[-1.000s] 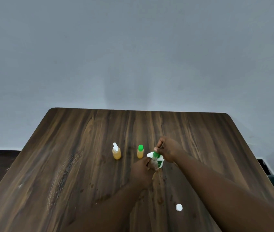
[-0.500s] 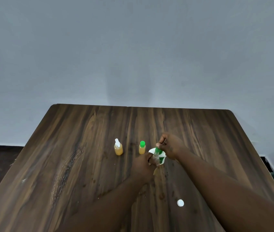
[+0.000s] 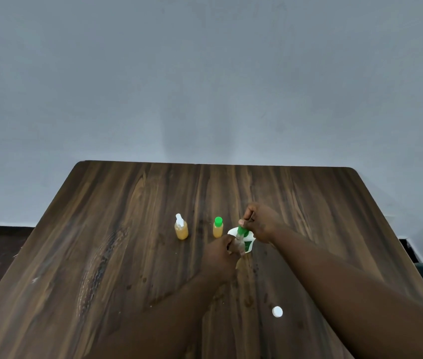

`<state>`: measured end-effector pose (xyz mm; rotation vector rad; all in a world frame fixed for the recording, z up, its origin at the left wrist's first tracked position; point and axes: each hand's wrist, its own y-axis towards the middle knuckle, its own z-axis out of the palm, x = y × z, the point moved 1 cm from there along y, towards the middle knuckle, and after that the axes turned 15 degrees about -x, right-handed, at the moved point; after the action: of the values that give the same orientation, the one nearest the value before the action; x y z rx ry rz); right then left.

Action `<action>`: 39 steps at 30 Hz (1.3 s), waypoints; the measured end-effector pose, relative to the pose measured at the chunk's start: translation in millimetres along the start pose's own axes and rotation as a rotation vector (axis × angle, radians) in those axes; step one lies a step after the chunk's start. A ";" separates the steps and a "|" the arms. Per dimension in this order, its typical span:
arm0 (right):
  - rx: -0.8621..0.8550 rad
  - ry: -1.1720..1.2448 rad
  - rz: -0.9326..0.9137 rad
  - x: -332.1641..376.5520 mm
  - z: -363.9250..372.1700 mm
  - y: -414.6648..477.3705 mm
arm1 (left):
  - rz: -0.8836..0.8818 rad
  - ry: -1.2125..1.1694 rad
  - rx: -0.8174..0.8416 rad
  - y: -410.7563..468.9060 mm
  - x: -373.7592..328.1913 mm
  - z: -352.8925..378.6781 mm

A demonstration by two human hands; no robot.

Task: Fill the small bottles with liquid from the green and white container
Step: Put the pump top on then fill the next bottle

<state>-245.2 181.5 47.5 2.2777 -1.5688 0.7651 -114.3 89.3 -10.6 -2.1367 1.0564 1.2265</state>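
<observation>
My left hand (image 3: 219, 257) clenched bottle 3 (image 3: 239, 243) steady before the container (image 3: 248, 242) while my right hand (image 3: 259, 224) pinched its green cap (image 3: 242, 231), apparently twisting it.

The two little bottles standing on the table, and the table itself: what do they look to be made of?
Both look like clear plastic, since the orange-yellow liquid shows through the walls: the spray-top bottle has a white nozzle, the green-capped bottle an opaque glossy cap. Glass cannot be ruled out at this size. The table shows dark streaked wood grain with a smooth, faintly shiny face, probably laminate or varnished wood.
</observation>
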 end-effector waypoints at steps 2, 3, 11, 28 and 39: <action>-0.005 0.017 0.004 0.9 -0.7 1.8 | 0.002 0.006 -0.012 3.6 -1.1 -0.6; -0.014 0.023 0.005 -0.2 0.3 1.5 | 0.010 0.013 -0.009 4.8 -1.2 -1.4; 0.007 0.009 -0.005 0.4 -0.3 2.8 | 0.023 0.015 -0.013 2.0 -3.6 -0.6; 0.000 -0.001 0.008 1.5 0.9 2.1 | 0.016 0.023 -0.009 -0.3 -4.2 -1.7; -0.017 0.041 -0.012 -2.4 0.9 2.9 | 0.032 0.019 -0.022 0.5 -3.2 -2.3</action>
<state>-248.3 181.8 45.2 2.2432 -1.5369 0.7871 -114.5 88.7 -6.7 -2.1597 1.0942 1.2410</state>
